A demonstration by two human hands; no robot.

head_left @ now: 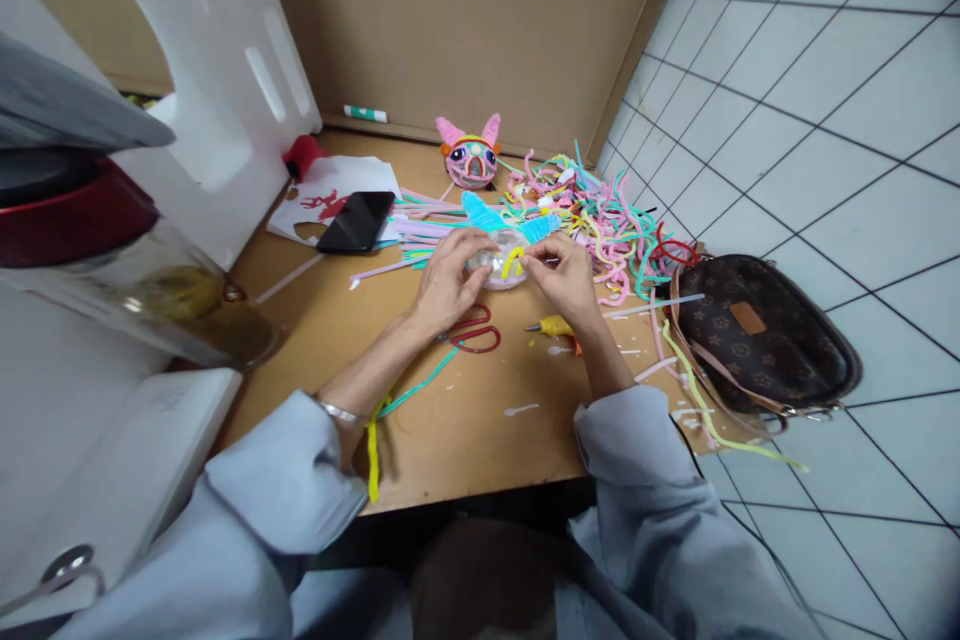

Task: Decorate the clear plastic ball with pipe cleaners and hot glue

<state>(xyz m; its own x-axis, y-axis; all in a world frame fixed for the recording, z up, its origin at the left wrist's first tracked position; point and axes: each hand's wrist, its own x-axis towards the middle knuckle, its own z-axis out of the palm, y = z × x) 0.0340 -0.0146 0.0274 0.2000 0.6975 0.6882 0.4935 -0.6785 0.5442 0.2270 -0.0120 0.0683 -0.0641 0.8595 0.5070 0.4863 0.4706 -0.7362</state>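
In the middle of the table sits a clear round ball point(491, 270) with two blue fuzzy ears point(484, 212) at its top. My left hand point(452, 275) grips the ball's left side, fingers curled over it. At its right side my right hand point(561, 272) pinches a short bent yellow pipe cleaner point(513, 263) against the front of the ball. Just below the hands lie red-handled scissors point(477, 338) and a yellow glue gun point(553, 325), its nozzle pointing left. Behind the ball stands a finished-looking pink animal head point(471, 160) with pink ears.
A heap of coloured pipe cleaners point(592, 220) spreads at the back right, beside a brown patterned bag point(765, 335). A black phone point(358, 222) lies on paper at the left. A glass jar point(172, 290) stands at far left; a marker point(365, 113) lies by the back board.
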